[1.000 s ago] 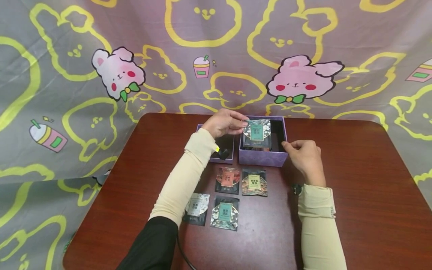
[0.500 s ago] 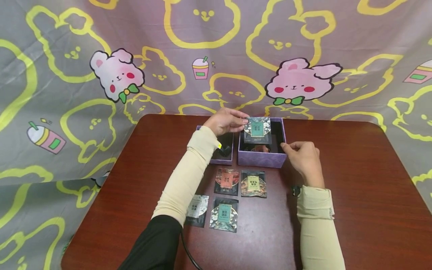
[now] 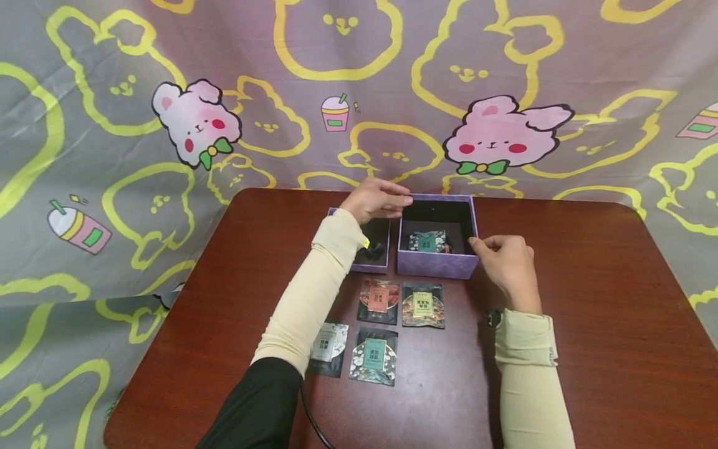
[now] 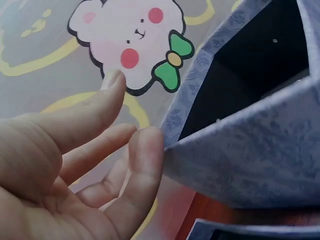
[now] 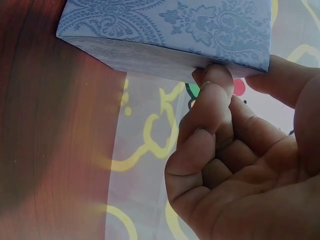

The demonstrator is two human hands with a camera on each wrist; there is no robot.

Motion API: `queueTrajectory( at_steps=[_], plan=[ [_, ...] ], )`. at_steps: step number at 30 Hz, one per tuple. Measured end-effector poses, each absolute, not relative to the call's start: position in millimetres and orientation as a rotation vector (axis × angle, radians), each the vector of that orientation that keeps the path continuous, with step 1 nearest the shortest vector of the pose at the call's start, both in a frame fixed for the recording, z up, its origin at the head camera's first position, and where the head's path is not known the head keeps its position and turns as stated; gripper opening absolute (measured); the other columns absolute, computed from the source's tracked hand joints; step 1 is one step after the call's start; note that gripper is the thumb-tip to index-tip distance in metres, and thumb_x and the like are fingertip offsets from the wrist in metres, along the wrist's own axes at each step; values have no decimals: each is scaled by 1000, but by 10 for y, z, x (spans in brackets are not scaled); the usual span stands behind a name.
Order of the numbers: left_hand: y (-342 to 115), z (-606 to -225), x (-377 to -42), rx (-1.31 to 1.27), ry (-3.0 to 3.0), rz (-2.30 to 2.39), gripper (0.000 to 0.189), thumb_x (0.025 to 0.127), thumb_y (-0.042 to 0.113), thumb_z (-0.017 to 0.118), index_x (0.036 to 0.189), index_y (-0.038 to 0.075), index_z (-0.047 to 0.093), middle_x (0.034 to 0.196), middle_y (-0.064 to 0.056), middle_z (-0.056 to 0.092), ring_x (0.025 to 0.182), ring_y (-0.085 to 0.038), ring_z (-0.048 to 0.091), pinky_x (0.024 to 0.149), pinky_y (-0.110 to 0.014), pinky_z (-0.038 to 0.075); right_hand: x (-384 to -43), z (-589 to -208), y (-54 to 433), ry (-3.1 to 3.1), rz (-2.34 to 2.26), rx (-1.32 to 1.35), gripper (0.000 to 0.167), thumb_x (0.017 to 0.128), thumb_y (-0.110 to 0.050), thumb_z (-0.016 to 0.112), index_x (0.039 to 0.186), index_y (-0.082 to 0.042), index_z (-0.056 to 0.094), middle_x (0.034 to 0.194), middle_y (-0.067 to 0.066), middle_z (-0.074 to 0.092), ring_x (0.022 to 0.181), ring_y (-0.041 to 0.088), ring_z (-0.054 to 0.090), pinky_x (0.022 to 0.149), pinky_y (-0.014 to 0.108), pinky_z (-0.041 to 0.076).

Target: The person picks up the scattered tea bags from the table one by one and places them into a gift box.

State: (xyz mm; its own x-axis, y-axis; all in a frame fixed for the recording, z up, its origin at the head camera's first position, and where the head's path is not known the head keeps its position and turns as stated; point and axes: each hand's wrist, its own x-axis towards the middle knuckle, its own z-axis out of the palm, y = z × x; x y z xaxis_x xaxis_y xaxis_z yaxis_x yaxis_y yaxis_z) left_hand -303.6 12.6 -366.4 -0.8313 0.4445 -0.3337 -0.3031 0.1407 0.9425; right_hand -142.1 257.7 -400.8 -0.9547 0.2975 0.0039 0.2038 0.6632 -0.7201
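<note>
A purple patterned box (image 3: 437,265) with a black inside stands on the table, its top uncovered. Inside it lies a dark sachet with a green label (image 3: 429,240), and a bit of something reddish shows beside that sachet. My left hand (image 3: 374,201) is at the box's back left corner. In the left wrist view, the thumb is spread away and a fingertip (image 4: 147,150) touches the box's corner; nothing is held. At the right side, my right hand (image 3: 507,262) pinches the box near its front right corner, between thumb and curled index finger (image 5: 207,107).
A second, shallower purple tray or lid (image 3: 367,269) sits left of the box, partly behind the left arm. In front lie sachets with red (image 3: 378,300), yellow (image 3: 423,305), white (image 3: 331,348) and green (image 3: 374,357) labels. A patterned curtain (image 3: 392,137) hangs behind the table.
The green-labelled sachet, earlier pinched by my left hand over the box, has dropped inside it. The left hand has let go and stays at the corner. My right hand has hardly moved.
</note>
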Motion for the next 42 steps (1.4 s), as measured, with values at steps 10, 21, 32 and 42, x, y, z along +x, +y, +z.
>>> queueTrajectory(
  at_steps=[10, 21, 32, 42],
  plan=[
    [-89, -3572, -2946, 216, 1863, 1756, 29, 89, 3, 76, 116, -7, 71, 107, -20, 72, 103, -37, 68, 88, -44, 57, -1422, -4005, 2600, -2749, 1138, -395, 47, 99, -44, 61, 97, 1, 77, 87, 15, 70, 90, 35, 51, 65, 39, 41],
    [-246, -3604, -2863, 251, 1811, 1756, 36, 87, 0, 77, 119, -13, 67, 111, -24, 70, 109, -42, 65, 97, -55, 49, -1414, -3980, 2584, -2750, 1156, -413, 49, 98, -45, 61, 99, 1, 77, 93, 18, 71, 92, 35, 51, 65, 39, 41],
    [-377, -3665, -2736, 250, 1830, 1735, 27, 87, 1, 78, 111, -9, 72, 112, -26, 70, 112, -46, 63, 92, -51, 53, -1414, -4000, 2564, -2757, 1160, -414, 49, 99, -45, 61, 99, 1, 77, 95, 19, 71, 98, 38, 50, 69, 40, 40],
    [-521, -3745, -2630, 246, 1877, 1701, 23, 86, 0, 79, 108, -6, 75, 114, -24, 69, 96, -35, 71, 92, -53, 53, -1415, -4008, 2549, -2773, 1159, -438, 50, 98, -46, 61, 100, 2, 76, 92, 18, 70, 91, 33, 50, 63, 38, 41]
  ],
)
